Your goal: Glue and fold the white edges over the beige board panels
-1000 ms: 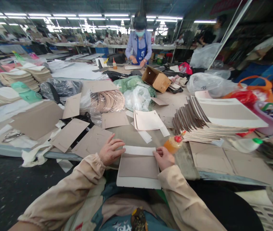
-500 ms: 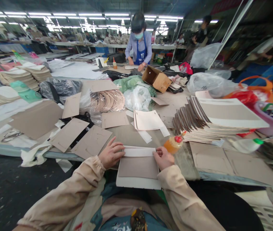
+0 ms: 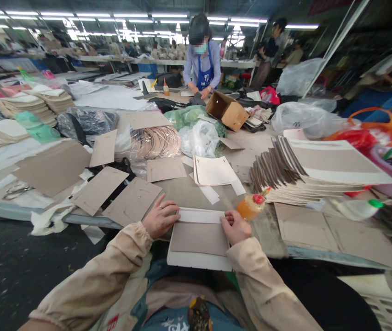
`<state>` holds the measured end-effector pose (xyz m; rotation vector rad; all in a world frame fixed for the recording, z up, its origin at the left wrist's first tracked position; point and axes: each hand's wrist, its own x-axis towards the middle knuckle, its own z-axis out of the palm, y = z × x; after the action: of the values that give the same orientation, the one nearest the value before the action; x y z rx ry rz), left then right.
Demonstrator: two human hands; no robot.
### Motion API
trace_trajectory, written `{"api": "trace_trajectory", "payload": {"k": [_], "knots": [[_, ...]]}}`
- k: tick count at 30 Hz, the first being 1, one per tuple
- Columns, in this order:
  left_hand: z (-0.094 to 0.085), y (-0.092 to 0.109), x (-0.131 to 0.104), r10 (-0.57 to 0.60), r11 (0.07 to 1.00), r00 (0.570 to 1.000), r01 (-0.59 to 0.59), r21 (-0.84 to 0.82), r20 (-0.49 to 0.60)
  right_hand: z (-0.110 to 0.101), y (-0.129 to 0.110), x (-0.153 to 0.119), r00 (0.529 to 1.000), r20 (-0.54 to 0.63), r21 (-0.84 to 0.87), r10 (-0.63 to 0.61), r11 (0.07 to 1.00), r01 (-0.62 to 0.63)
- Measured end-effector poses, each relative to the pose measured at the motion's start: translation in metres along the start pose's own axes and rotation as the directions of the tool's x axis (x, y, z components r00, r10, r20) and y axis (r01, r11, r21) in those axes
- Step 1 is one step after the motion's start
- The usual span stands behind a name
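Just a smooth, straight white strip (image 3: 199, 216) in narrow right grip (image 3: 236, 227); left grip (image 3: 159, 219) unclear.

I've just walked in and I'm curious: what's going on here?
The person's right hand pinches one end of a narrow white strip along the far edge of a flat grey-and-white rectangular panel; the left hand is at the other end. A red-topped orange bottle is just beyond the right hand.

On my feed I am seeing loose beige sleeves (image 3: 94, 271) filling the lower left and lower right, one cuff (image 3: 143, 233) gathering in ruffles. A ring (image 3: 160, 208) is circling a left-hand finger. At bottom centre, a teal garment (image 3: 154, 315) is showing white lettering (image 3: 178, 325) beside a dark, yellow-marked patch (image 3: 199, 316).
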<state>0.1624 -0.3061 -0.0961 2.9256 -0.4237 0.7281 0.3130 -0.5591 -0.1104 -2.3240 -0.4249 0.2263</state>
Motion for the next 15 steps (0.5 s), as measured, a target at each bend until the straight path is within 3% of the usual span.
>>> {"api": "trace_trajectory", "payload": {"k": [15], "knots": [[0.0032,0.0055,-0.0015,-0.108,0.988,0.991,0.116,-0.104,0.078,0.0027,0.002,-0.0076,0.987,-0.103,-0.041,-0.125,0.992,0.121]]}}
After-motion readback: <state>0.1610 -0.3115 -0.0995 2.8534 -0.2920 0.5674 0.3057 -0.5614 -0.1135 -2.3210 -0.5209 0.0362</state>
